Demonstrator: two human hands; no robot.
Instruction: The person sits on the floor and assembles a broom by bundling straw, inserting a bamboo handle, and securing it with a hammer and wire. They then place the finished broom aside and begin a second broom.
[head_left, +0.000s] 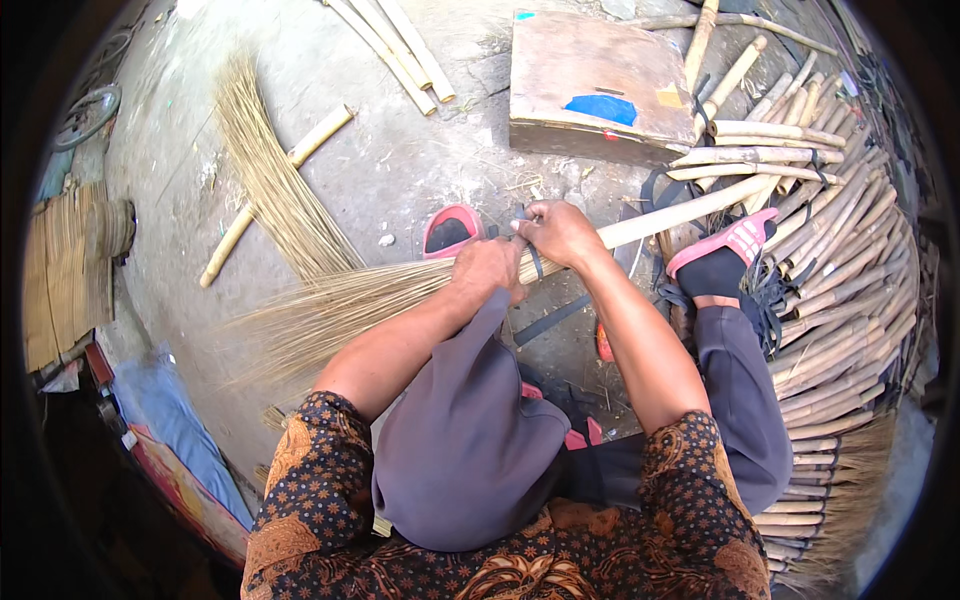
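A stick broom (345,308) lies across my raised knee, its pale bristles fanning out to the left and its bamboo handle (650,222) running to the upper right. My left hand (487,268) is closed round the bristles just where they meet the handle. Beside it, my right hand (558,232) pinches a dark flat strap (536,262) that wraps around the broom's neck. The strap's tip pokes up between the two hands. Part of the binding is hidden under my fingers.
A wooden box (600,75) with a blue patch stands ahead. Finished brooms with bamboo handles (835,290) are stacked at the right. A loose bundle of bristles (275,170) lies over a bamboo pole (232,245) at the left. More poles (390,45) lie at the far side.
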